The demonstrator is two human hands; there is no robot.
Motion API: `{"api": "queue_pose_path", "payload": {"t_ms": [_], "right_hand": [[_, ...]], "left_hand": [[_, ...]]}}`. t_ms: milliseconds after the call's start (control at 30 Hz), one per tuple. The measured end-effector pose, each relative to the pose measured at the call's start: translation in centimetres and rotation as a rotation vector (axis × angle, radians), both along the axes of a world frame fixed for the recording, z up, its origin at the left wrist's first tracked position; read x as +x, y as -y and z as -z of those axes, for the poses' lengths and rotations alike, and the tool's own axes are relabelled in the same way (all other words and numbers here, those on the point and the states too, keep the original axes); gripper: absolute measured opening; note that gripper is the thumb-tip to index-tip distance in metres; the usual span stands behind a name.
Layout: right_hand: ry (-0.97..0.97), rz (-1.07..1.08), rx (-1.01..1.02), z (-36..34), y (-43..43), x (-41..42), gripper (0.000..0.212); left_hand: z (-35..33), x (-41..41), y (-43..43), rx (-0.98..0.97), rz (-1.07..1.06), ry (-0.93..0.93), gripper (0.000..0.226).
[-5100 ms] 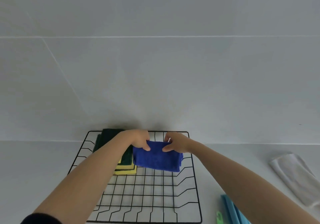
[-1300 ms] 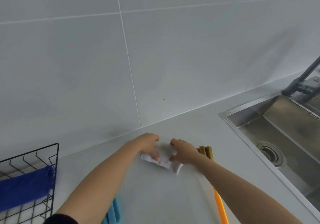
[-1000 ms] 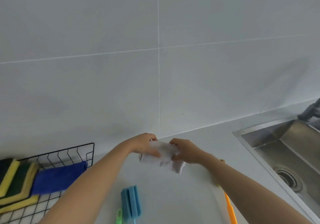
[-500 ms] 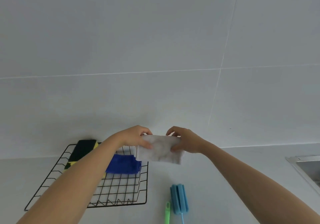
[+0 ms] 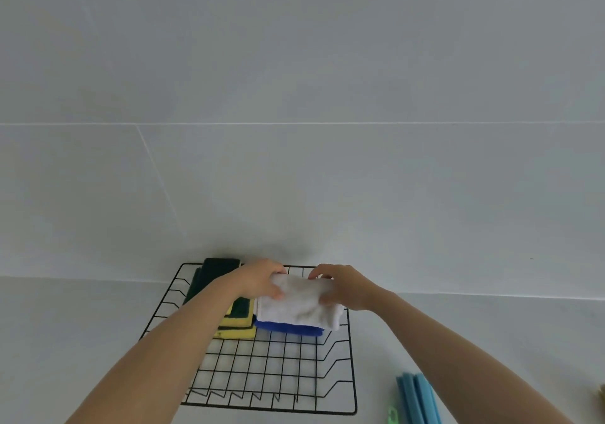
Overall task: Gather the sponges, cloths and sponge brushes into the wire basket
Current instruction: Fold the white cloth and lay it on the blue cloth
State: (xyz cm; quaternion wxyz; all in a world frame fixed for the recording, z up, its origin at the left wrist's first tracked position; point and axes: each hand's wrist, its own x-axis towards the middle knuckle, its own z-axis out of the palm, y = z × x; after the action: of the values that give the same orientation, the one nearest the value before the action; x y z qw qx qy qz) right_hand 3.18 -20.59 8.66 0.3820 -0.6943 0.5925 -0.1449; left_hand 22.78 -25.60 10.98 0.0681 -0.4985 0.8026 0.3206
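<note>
A black wire basket [image 5: 275,387] stands on the counter against the wall. In its far part lie yellow-and-green sponges [image 5: 236,320] and a folded blue cloth [image 5: 288,329]. A folded white cloth [image 5: 299,305] rests on top of the blue cloth, gripped at its left end by my left hand [image 5: 262,279] and at its right end by my right hand [image 5: 340,287]. A blue sponge brush [image 5: 417,397] with a green handle [image 5: 392,416] lies on the counter to the right of the basket.
The tiled wall rises directly behind the basket. A brownish object [image 5: 601,399] peeks in at the right edge of the counter. The near half of the basket floor shows bare wire.
Both hands lifted the white cloth off the counter near the sink and carried it left. It now sits on the blue cloth inside the basket.
</note>
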Motion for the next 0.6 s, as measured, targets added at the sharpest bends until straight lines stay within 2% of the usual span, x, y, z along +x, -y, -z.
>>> {"api": "queue_pose_path", "payload": {"t_ms": [267,600], "right_hand": [[-0.041,0.039,0.12,4.4,3.5,1.0,0.044],[-0.26,-0.073,0.116,7.6,4.9,2.3,0.045]], "left_hand": [[5.6,0.2,3.5,-0.009,0.065,0.056,0.028],[9.0,-0.6,5.1,-0.103,0.156,0.317,0.023]]}}
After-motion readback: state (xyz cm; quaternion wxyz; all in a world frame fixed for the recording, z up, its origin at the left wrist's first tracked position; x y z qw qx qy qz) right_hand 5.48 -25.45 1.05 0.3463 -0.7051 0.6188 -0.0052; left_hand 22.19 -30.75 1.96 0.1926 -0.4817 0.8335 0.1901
